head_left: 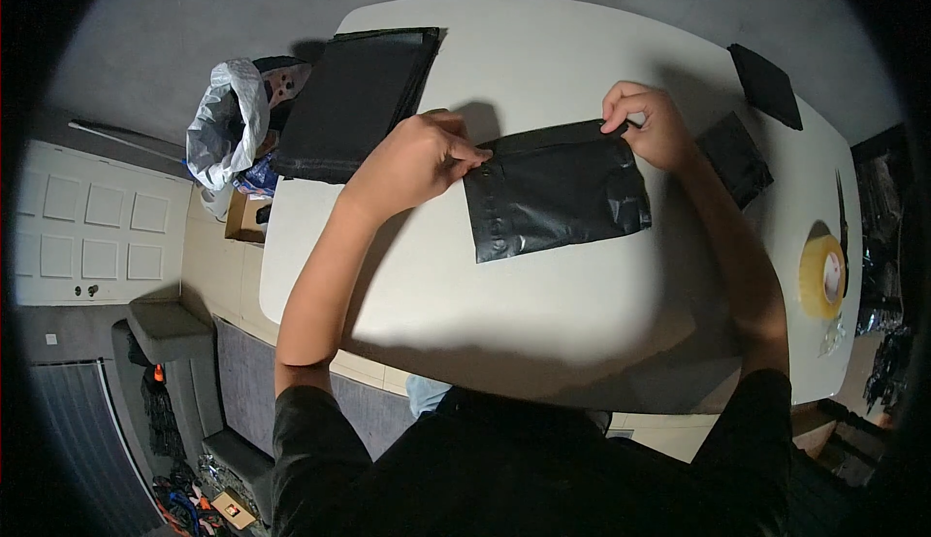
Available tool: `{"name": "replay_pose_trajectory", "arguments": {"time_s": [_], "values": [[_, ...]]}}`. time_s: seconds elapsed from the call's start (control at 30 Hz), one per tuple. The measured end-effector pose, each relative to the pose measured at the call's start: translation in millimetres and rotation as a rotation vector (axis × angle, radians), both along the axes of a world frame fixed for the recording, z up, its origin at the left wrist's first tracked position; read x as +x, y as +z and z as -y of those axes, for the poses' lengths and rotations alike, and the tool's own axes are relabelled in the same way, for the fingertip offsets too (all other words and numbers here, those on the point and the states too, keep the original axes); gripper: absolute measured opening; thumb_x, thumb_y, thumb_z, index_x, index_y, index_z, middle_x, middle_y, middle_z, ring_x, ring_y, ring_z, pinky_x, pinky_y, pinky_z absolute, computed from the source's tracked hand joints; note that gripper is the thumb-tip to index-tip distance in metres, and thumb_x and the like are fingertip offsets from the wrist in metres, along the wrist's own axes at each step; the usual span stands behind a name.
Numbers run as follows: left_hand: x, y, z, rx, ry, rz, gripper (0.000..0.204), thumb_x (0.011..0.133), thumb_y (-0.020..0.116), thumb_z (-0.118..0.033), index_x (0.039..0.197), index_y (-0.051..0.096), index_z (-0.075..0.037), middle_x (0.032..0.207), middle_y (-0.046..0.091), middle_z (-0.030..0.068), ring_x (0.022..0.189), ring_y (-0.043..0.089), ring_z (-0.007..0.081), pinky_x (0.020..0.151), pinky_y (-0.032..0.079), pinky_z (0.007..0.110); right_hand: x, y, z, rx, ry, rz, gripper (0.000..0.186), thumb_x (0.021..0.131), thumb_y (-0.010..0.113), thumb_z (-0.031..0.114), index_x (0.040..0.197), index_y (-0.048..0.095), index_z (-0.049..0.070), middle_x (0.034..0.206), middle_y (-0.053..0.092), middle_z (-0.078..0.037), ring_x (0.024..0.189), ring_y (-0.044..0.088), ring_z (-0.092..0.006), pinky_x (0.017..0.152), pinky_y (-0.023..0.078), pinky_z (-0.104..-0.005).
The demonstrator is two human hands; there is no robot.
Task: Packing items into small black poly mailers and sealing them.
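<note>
A black plastic mailing bag (558, 193) is held up by its far edge over the white table (427, 285). My left hand (425, 154) pinches its far left corner between thumb and fingers. At the far right corner, my right hand (648, 125) grips the same edge. The bag hangs fairly flat, with creases along its near side and right end. To the left of my left hand lies a stack of large flat black sheets or bags (359, 101). Just beyond my right wrist rests another small black bag (735, 159), partly hidden by the forearm.
A flat black piece (766, 86) lies at the table's far right edge. On the right stands a roll of clear yellowish tape (822, 275), beside a long thin dark tool (842, 217). Left of the table are an open grey plastic sack (228, 120) and a cardboard box (244, 217).
</note>
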State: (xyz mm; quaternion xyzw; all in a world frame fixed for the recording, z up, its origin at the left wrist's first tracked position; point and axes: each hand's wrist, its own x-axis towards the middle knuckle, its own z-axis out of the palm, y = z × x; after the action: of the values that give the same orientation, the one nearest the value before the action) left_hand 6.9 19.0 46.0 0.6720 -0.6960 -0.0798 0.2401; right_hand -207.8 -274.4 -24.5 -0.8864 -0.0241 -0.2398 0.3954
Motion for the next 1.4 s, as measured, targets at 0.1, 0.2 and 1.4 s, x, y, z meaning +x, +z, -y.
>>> {"name": "replay_pose_trajectory", "arguments": {"time_s": [0.1, 0.2, 1.4], "values": [[-1.6, -1.7, -5.4, 0.019, -0.008, 0.071, 0.026, 0.078, 0.082, 0.001, 0.103, 0.083, -0.005, 0.088, 0.073, 0.0136, 0.082, 0.067, 0.0277, 0.076, 0.060, 0.040, 3.1, -1.5, -1.7, -0.039, 0.031, 0.026, 0.030, 0.065, 0.059, -0.022, 0.076, 0.071, 0.003, 0.091, 0.070, -0.006, 0.087, 0.069, -0.0194, 0.077, 0.052, -0.0305], [-5.8, -2.8, -7.1, 0.011, -0.035, 0.176, 0.026, 0.079, 0.081, -0.001, 0.105, 0.083, -0.005, 0.088, 0.073, 0.0139, 0.083, 0.067, 0.0288, 0.080, 0.061, 0.040, 1.5, -1.8, -1.1, -0.110, 0.029, 0.049, 0.030, 0.067, 0.056, -0.023, 0.076, 0.071, 0.002, 0.090, 0.068, -0.007, 0.084, 0.068, -0.0199, 0.074, 0.052, -0.0315], [-0.9, -16.4, 5.3, 0.149, -0.084, 0.211, 0.081, 0.072, 0.073, 0.011, 0.143, 0.067, -0.029, 0.095, 0.064, 0.0073, 0.091, 0.059, 0.0233, 0.102, 0.054, 0.039, -2.7, 2.4, -3.4, -0.211, -0.047, -0.027, 0.026, 0.071, 0.063, -0.017, 0.075, 0.077, 0.005, 0.090, 0.071, -0.005, 0.082, 0.067, -0.0196, 0.071, 0.051, -0.0317]]}}
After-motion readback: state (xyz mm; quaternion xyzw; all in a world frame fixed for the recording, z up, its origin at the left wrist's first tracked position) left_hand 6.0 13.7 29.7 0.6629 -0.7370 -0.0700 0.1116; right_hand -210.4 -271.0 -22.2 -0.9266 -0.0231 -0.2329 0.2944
